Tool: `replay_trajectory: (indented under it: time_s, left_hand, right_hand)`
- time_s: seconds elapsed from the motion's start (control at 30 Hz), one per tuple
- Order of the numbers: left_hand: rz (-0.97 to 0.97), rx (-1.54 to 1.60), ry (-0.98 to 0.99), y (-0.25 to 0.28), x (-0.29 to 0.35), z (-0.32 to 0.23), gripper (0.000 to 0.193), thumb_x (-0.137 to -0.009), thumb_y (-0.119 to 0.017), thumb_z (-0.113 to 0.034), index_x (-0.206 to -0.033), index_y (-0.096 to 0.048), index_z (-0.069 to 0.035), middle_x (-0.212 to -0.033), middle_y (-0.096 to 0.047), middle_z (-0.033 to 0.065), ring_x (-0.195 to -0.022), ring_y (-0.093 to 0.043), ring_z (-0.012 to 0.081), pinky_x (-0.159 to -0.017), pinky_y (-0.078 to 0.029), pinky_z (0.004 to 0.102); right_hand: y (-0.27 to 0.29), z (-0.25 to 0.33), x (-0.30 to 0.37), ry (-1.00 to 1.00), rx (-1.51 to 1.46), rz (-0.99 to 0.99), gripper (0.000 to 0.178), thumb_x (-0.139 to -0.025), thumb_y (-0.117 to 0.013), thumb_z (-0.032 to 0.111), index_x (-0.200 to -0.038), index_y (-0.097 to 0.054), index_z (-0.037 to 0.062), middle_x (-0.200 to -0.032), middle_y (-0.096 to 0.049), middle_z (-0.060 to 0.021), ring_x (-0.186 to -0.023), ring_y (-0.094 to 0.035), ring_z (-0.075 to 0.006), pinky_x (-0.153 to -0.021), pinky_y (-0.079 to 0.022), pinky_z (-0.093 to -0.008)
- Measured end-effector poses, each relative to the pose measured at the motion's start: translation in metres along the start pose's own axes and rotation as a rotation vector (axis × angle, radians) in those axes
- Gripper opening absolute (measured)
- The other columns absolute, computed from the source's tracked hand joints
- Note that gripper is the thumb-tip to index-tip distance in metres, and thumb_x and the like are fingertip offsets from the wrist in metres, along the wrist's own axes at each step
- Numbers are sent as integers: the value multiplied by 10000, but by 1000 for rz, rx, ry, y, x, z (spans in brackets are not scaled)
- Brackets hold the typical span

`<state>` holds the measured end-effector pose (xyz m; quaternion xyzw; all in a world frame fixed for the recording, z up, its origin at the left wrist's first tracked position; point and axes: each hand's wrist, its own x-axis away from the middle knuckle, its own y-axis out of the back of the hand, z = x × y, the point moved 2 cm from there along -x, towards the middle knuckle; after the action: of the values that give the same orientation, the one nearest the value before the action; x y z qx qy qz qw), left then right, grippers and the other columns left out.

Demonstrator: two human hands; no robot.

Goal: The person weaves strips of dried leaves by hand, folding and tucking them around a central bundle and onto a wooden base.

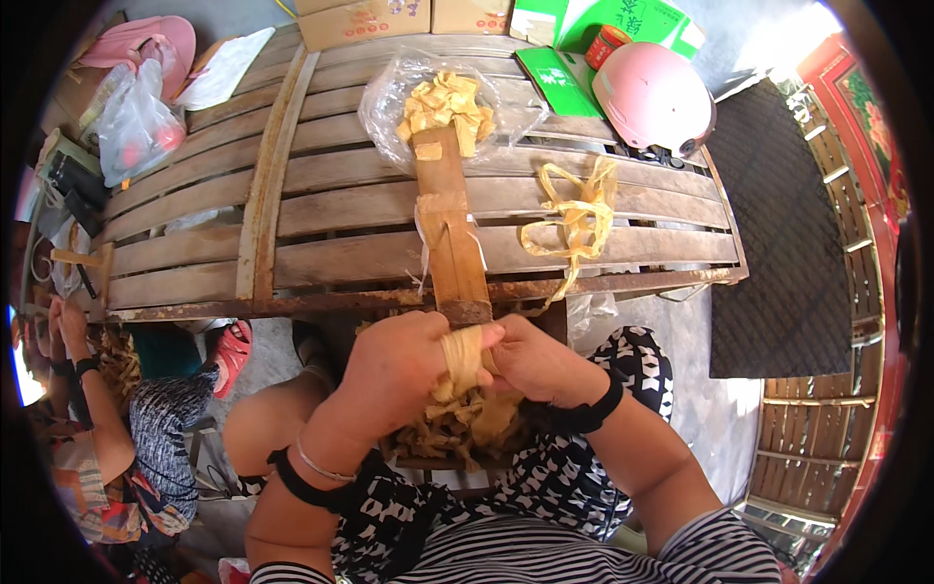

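Close in front of my lap, my left hand (pixel 401 358) is closed around a pale yellow-tan strip (pixel 461 362), which looks soft and is folded or wrapped at its fingers. My right hand (pixel 538 360) pinches the same strip from the other side. Just beyond both hands is the near end of a narrow wooden board (pixel 453 258), which lies lengthwise over the table edge. Under my hands, a container of loose tan pieces (pixel 472 423) is partly hidden by them. Folded yellow pieces (pixel 449 105) lie in a clear plastic bag (pixel 382 97) at the board's far end.
A slatted wooden table (pixel 341 195) spans the space ahead. On it lie tangled yellow strips (pixel 576 219), a pink helmet (pixel 654 97), green packaging (pixel 559 83) and cardboard boxes (pixel 365 21). Another person's hands (pixel 70 326) are at the far left, near a white plastic bag (pixel 144 127).
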<state>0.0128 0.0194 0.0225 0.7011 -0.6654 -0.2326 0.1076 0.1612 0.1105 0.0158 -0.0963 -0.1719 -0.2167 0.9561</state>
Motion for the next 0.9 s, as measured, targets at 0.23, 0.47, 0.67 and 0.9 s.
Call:
replay_trajectory:
  time_s: [0.23,0.47,0.67,0.9]
  left_hand:
    - [-325,-409,-338,-16,7,-2,210,-758,-761,-300,-872,-716,-130,-865,-625,19,-831,-629,225,-922,-424,443]
    - [-283,-456,68,-9,9,6,210,-799,-713,-180,-998,-713,-114,-1224,-613,84,-1141,-580,283,-1018,-363,461]
    - [-54,-505,12,-14,8,11,162,-779,-681,-47,-939,-674,-20,-1226,-610,80,-1191,-552,301,-1025,-360,477]
    - [-283,391,-1,23,10,0,65,-864,-652,-4,-871,-671,57,-1071,-657,113,-1038,-638,240,-920,-492,365]
  right_hand:
    - [-18,-26,-1,-163,-633,-57,95,-936,-580,96,-880,-655,74,-769,-613,18,-575,-538,-53,-483,-378,-172]
    - [-1,-6,2,397,137,-177,225,-991,-570,197,-1031,-670,-1,-860,-681,-47,-684,-630,-143,-603,-499,-281]
    - [-4,-14,2,329,676,-131,274,-957,-566,277,-855,-588,23,-682,-569,-132,-598,-574,-324,-531,-443,-358]
    - [0,1,13,-94,-258,165,451,-1016,-476,409,-875,-636,11,-567,-399,53,-477,-326,-84,-471,-255,-251]
